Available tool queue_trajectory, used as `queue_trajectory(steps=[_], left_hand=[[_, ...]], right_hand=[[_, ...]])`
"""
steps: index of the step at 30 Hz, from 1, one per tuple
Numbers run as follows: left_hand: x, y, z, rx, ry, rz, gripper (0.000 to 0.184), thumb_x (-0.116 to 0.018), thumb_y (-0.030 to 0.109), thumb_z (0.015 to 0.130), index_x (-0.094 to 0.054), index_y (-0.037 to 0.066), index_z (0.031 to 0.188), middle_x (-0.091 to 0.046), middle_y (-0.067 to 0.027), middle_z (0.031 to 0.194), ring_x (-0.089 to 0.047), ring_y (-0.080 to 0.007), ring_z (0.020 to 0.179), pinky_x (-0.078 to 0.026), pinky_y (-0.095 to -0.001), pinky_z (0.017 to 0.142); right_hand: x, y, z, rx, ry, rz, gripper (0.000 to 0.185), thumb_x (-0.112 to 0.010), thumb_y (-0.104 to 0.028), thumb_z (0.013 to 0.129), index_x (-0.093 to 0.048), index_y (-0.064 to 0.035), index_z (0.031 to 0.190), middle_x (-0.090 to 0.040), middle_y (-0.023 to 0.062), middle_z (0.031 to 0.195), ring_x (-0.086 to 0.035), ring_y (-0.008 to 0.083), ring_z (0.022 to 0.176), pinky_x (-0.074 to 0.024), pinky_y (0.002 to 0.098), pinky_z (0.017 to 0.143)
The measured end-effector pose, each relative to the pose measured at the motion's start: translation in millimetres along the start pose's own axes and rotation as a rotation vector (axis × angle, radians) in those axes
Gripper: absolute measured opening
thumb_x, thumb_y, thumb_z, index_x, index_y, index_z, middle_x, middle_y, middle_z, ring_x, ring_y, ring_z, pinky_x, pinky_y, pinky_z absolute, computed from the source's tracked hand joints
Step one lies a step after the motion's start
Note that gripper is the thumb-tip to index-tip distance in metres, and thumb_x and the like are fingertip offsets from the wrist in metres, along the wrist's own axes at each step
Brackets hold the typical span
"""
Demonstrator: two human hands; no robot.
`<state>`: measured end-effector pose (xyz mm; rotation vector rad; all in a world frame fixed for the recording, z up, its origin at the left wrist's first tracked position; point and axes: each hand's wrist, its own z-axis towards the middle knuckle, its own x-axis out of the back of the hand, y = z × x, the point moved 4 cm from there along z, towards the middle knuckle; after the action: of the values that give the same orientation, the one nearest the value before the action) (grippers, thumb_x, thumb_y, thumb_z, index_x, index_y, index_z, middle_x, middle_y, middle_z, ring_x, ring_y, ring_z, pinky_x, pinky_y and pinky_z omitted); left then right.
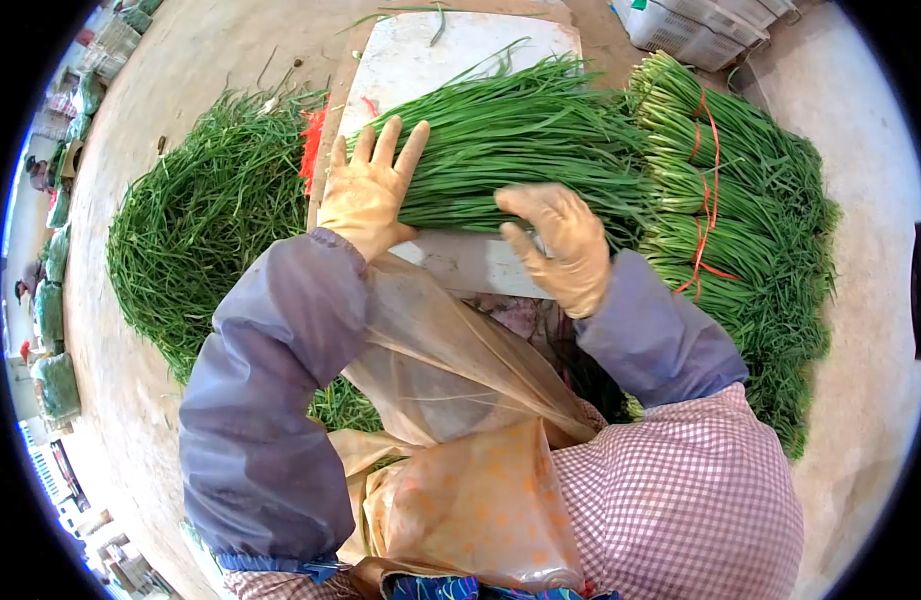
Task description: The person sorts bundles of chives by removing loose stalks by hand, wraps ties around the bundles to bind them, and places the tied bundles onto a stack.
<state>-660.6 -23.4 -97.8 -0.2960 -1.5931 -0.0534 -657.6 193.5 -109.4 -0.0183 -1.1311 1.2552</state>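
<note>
Loose greens (511, 140): on white board (406, 45), under/beside left fingertips.
Left hand (369, 195): flat, fingers spread.
Right hand (566, 245): half-curled, unclenched, at greens' near edge; contact unclear.

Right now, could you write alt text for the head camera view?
Left hand in a pale yellow glove pressed on long green leafy stalks across a white board; right hand in a matching glove hovers by their near edge. Red-banded green bundles lie right, a loose green heap left.
</note>
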Motion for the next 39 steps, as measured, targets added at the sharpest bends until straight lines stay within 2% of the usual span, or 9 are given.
queue_trajectory(steps=[2,5,6,12,21,24,25,31,39], left_hand=[[-0.3,0.1,3.6,-0.017,0.022,-0.03,0.124,-0.087,0.04,0.056,-0.015,0.012,0.152,-0.033,-0.0169,0.148,-0.033,-0.0351,0.136,-0.022,-0.0515,0.114],[-1.1,-3.4,2.1,-0.01,0.051,-0.089,0.122,-0.088,0.036,0.055,-0.018,0.013,0.152,-0.034,-0.0164,0.147,-0.034,-0.0353,0.135,-0.022,-0.0516,0.114],[-3.3,-5.0,2.8,-0.013,0.062,-0.094,0.122,-0.088,0.036,0.055,-0.018,0.014,0.152,-0.034,-0.0163,0.147,-0.034,-0.035,0.135,-0.022,-0.0516,0.114],[-11.6,-12.0,5.8,-0.027,0.093,-0.133,0.122,-0.089,0.032,0.054,-0.018,0.016,0.152,-0.033,-0.0145,0.148,-0.034,-0.0346,0.136,-0.026,-0.053,0.112],[-15.1,-29.8,25.5,-0.064,0.004,-0.35,0.112,-0.085,0.027,0.058,-0.024,0.013,0.15,-0.04,-0.0175,0.144,-0.042,-0.0384,0.129,-0.039,-0.0422,0.107],[-15.1,-30.9,24.6,-0.054,-0.013,-0.336,0.111,-0.085,0.026,0.058,-0.024,0.013,0.15,-0.039,-0.0173,0.145,-0.041,-0.0387,0.131,-0.038,-0.0425,0.108],[-16.0,-31.8,26.0,-0.058,-0.01,-0.334,0.111,-0.085,0.026,0.058,-0.024,0.014,0.15,-0.039,-0.0172,0.145,-0.04,-0.0388,0.131,-0.037,-0.0427,0.108],[-18.2,-28.9,24.3,-0.057,0.035,-0.306,0.11,-0.084,0.026,0.059,-0.024,0.015,0.15,-0.038,-0.0166,0.146,-0.039,-0.0388,0.132,-0.036,-0.0439,0.11],[-19.2,-20.9,18.4,-0.006,0.073,-0.185,0.11,-0.085,0.026,0.059,-0.025,0.014,0.149,-0.038,-0.0151,0.146,-0.039,-0.0361,0.133,-0.029,-0.0511,0.112]], right_hand=[[7.8,13.0,-25.3,-0.278,-0.129,0.292,0.03,-0.069,-0.023,0.086,-0.065,-0.0074,0.111,-0.067,0.0119,0.099,-0.065,0.0266,0.091,-0.0514,0.037,0.08],[8.8,18.7,-43.1,-0.301,-0.217,0.233,0.019,-0.067,-0.015,0.09,-0.068,-0.0024,0.103,-0.069,0.0101,0.087,-0.066,0.0217,0.077,-0.0526,0.0296,0.072],[4.1,27.1,-45.2,-0.572,-0.274,0.509,0.017,-0.068,-0.013,0.088,-0.068,-0.0016,0.101,-0.069,0.0104,0.089,-0.066,0.0201,0.08,-0.0522,0.0297,0.075],[-37.9,9.4,1.6,-0.043,-0.421,0.223,0.021,-0.064,-0.015,0.086,-0.067,-0.0061,0.105,-0.068,0.0134,0.095,-0.066,0.0295,0.088,-0.0534,0.0352,0.077],[-38.7,35.2,19.9,-0.076,-0.258,0.106,0.016,-0.062,-0.011,0.083,-0.068,-0.0101,0.098,-0.065,0.0099,0.081,-0.065,0.0283,0.076,-0.0532,0.0378,0.068],[-61.8,5.0,25.2,0.135,-0.361,0.101,0.018,-0.06,-0.014,0.084,-0.068,-0.0111,0.099,-0.066,0.0096,0.08,-0.066,0.0296,0.071,-0.0532,0.0404,0.063],[-75.4,-7.2,29.9,0.23,-0.617,-0.123,0.028,-0.061,-0.01,0.082,-0.067,-0.012,0.11,-0.066,0.0076,0.078,-0.067,0.026,0.069,-0.0514,0.0373,0.057],[-151.9,-23.1,42.7,0.143,-0.78,-0.391,0.033,-0.051,-0.02,0.086,-0.063,-0.0152,0.117,-0.067,0.0102,0.078,-0.068,0.0285,0.069,-0.0522,0.0407,0.056],[-71.4,15.7,9.5,-0.237,-0.682,0.149,0.013,-0.059,-0.011,0.084,-0.064,-0.0076,0.096,-0.067,0.0138,0.079,-0.066,0.0241,0.068,-0.0526,0.0352,0.061]])
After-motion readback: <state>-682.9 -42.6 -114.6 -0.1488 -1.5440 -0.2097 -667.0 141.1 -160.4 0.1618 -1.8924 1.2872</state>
